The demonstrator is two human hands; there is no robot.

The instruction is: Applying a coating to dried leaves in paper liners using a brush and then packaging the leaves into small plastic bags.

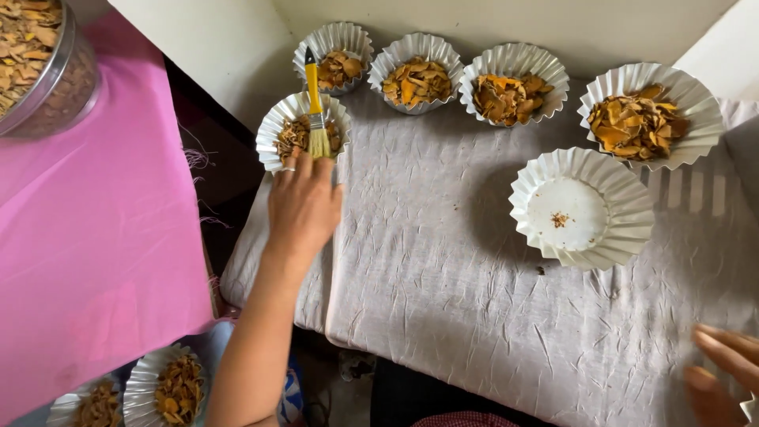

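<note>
Left hand [303, 204] of mine lies flat and holding nothing beside the yellow-handled brush [316, 111] resting across a fluted foil cup [273, 134] of dried peel, a light, stiff tool I judge best gripped mid-handle, while my right hand [723, 372] is cut off, its grip unclear.

Bare forearm, ring on left grip [303, 207], seemingly
</note>
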